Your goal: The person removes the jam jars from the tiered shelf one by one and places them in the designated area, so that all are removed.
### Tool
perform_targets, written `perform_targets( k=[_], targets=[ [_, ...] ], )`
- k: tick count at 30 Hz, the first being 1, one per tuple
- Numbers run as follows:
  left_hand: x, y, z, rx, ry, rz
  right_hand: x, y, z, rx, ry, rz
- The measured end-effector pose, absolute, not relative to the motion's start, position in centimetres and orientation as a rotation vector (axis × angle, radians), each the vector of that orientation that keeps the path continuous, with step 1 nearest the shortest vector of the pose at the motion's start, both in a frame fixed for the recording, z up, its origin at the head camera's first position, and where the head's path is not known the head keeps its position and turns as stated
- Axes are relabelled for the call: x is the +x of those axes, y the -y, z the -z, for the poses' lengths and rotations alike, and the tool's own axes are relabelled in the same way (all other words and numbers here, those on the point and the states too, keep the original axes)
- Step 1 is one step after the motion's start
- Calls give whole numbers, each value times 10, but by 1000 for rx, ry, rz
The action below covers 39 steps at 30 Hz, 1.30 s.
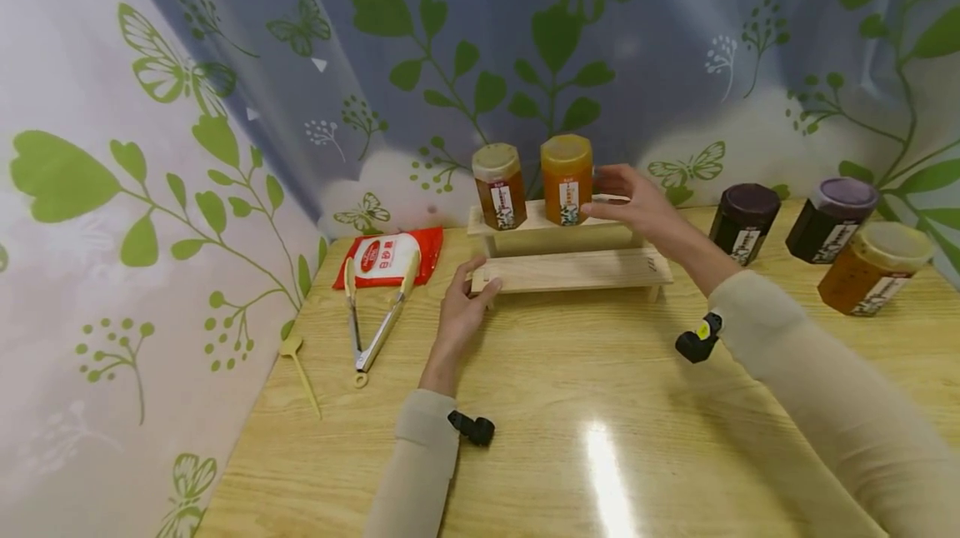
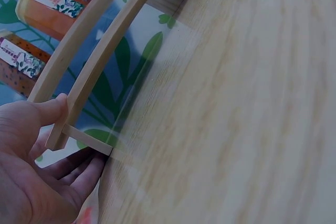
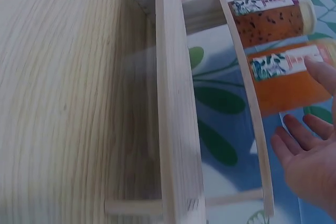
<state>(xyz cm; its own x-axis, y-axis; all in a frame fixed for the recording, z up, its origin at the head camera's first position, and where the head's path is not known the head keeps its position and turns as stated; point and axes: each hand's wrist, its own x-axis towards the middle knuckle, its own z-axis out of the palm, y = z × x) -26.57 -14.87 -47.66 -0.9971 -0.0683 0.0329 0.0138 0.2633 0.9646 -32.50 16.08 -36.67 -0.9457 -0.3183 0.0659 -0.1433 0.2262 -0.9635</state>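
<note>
A two-step wooden display rack [image 1: 577, 271] stands on the table against the curtain. My left hand [image 1: 461, 313] grips the left end of its lower step, thumb on top; in the left wrist view the fingers [image 2: 84, 177] curl by the end leg. On the upper step stand an amber jar with dark specks [image 1: 501, 192] and, to its right, an orange jar [image 1: 566, 180]. My right hand [image 1: 647, 213] is at the orange jar's right side, fingers spread. In the right wrist view its thumb overlaps the label; whether it touches cannot be told.
On the table's right stand two dark jars [image 1: 744, 226] [image 1: 831, 221] and an amber jar [image 1: 873, 271]. At the left lie a red-and-white packet [image 1: 387, 259], tongs [image 1: 381, 334] partly over it, and a small yellow spoon [image 1: 302, 371]. A patterned curtain [image 1: 465, 22] hangs behind.
</note>
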Motion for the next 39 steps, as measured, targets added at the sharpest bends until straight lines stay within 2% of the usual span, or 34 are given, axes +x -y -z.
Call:
perform_targets(
  k=[20,39],
  targets=[
    [-268,149,478,69,2460,1856,-341,-104,366,-258,-2526,1902],
    [-266,150,479,38,2413,1903,-326,-120,371,-264,-2492,1888]
  ],
)
